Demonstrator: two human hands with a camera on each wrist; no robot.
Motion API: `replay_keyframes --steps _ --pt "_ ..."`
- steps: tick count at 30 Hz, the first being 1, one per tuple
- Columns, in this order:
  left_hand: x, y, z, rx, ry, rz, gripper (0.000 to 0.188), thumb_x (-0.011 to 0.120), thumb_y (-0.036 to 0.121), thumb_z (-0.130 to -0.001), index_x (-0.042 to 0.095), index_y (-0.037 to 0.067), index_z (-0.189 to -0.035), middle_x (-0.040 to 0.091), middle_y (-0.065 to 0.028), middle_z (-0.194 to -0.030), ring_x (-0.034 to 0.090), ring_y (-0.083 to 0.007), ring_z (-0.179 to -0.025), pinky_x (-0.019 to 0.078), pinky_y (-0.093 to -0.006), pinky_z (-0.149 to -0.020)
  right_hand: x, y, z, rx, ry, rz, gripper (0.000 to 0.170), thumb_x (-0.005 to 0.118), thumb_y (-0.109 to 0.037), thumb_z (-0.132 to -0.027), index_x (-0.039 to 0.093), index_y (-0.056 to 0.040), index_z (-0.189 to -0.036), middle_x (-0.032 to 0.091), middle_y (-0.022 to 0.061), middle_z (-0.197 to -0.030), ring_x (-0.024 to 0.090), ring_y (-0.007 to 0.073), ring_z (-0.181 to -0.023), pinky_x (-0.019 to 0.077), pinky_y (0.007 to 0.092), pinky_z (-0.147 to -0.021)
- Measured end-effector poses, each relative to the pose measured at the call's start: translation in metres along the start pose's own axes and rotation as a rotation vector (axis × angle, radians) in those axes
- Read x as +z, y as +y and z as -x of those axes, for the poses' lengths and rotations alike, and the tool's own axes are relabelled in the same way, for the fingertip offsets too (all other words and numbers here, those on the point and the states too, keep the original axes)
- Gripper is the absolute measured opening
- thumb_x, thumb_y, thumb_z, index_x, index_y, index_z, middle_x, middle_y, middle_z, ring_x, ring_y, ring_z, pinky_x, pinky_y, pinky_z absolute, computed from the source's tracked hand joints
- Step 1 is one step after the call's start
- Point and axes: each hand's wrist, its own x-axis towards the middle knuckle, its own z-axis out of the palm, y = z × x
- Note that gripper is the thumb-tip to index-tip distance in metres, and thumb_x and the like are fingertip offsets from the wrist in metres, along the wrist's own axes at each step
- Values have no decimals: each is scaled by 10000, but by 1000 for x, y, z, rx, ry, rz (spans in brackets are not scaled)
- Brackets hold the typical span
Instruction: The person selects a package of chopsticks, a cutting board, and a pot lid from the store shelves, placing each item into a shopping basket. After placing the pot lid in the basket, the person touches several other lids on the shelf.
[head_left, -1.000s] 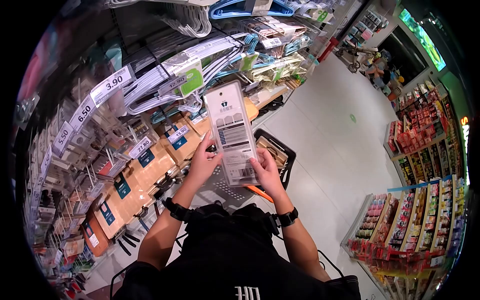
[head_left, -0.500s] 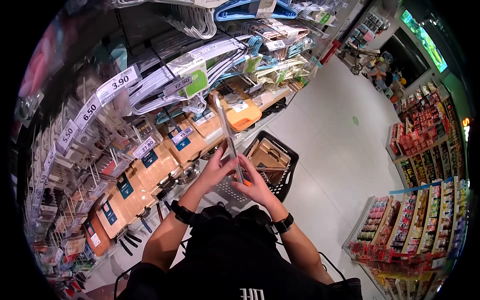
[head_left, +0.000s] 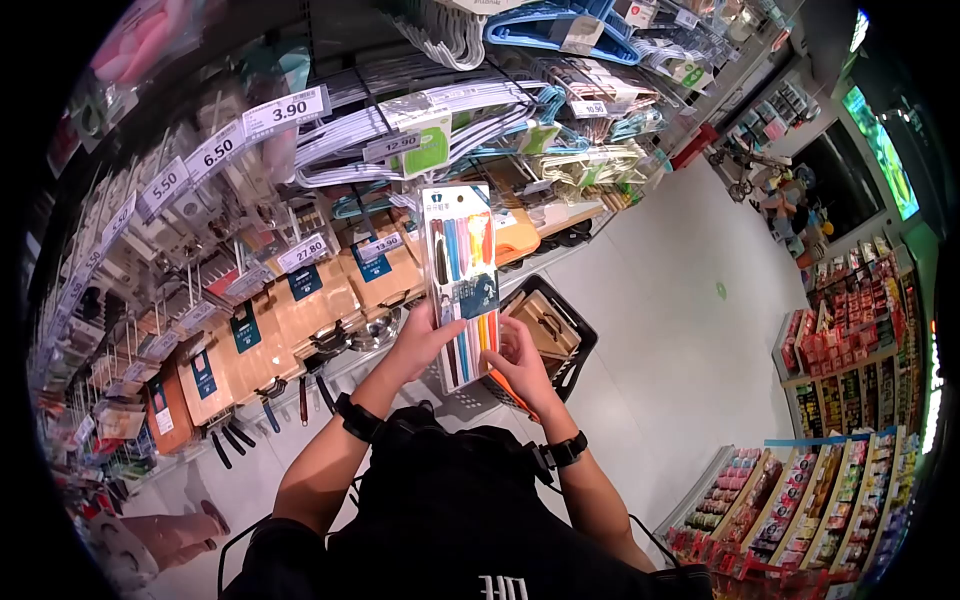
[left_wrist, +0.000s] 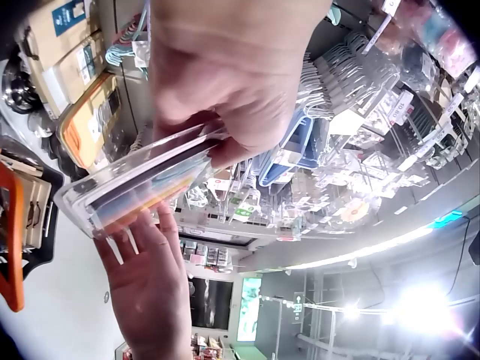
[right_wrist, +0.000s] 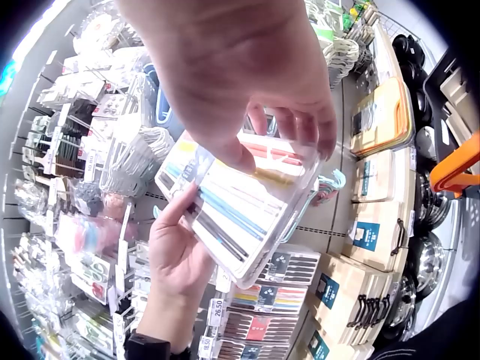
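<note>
A flat clear plastic pack of long, thin coloured utensils stands in front of my chest, its printed front facing me. My left hand grips its left edge, thumb across the front. At the lower right edge is my right hand, its thumb on the front and its fingers bent about the side. The left wrist view shows the pack from its edge, between both hands. Blue, black, red and yellow pieces show through the pack in the right wrist view.
Just beyond my right hand, a black shopping basket with an orange handle holds wooden boards. Racks of hangers, cutting boards and pans line the left. Across the floor stand snack shelves.
The pack has turned from its printed back, through edge-on, to its coloured front. Both hands have kept hold while shifting their grip. The head view has swung slightly left.
</note>
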Motion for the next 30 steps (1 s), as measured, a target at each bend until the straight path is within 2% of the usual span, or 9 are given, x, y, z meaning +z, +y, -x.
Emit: replay_keyframes --steps 3,4,8,13,15,21,26,27,30 --pt "18 -8 8 -23 23 -1 338 623 23 -868 522 -23 -1187 630 -63 -1081 594 -124 -968 486 -290 -868 -21 4 19 170 -45 48 438 634 -140 -904 438 -13 -1276 601 92 -1061 596 154 -929 480 286 -831" --pt "26 -10 11 -38 29 -2 343 624 23 -866 519 -22 -1190 629 -63 -1081 595 -125 -969 486 -290 -870 -28 13 26 146 -41 56 387 618 -161 -920 469 -19 -1249 608 65 -986 586 125 -863 484 277 -780" --pt "61 -32 16 -61 13 -30 380 627 26 -861 492 -18 -1214 623 -65 -1092 598 -128 -972 491 -297 -866 -59 13 60 260 -10 28 325 613 -207 -932 501 -30 -1181 587 35 -912 562 88 -794 477 245 -707" --pt "97 -46 38 -151 16 -11 371 623 8 -861 497 -13 -1209 610 -57 -1117 592 -123 -993 481 -295 -886 -91 12 100 364 -62 -100 277 610 -273 -938 530 -40 -1065 590 8 -896 556 84 -794 473 242 -711" --pt "102 -54 45 -113 50 -15 321 628 39 -872 529 -21 -1171 630 -59 -1076 604 -117 -947 494 -286 -848 -100 12 107 394 -98 -78 269 613 -273 -935 542 -42 -1052 594 4 -891 556 80 -797 472 240 -714" --pt "94 -42 88 -130 279 9 284 615 102 -907 567 -4 -1167 649 -26 -1011 604 -75 -862 489 -229 -755 -91 40 114 357 -202 -146 204 631 -231 -927 550 -59 -1004 593 -16 -877 553 69 -793 468 233 -712" --pt "58 -44 119 -58 489 67 381 621 130 -912 499 49 -1264 589 -33 -1151 582 -97 -998 486 -261 -791 -75 49 109 248 -250 -195 152 642 -128 -914 514 -69 -970 613 0 -911 572 85 -834 479 254 -750" --pt "54 -41 124 -24 527 57 363 619 129 -913 502 52 -1248 590 -29 -1136 582 -96 -990 488 -262 -791 -73 54 108 216 -268 -263 144 641 -98 -910 513 -69 -969 617 11 -922 569 80 -839 475 247 -748" --pt "40 -29 132 95 619 35 243 600 128 -924 525 67 -1147 604 -17 -1075 586 -96 -949 492 -265 -778 -70 72 103 181 -319 -117 168 652 -84 -899 496 -62 -956 619 2 -886 568 63 -800 467 221 -707"
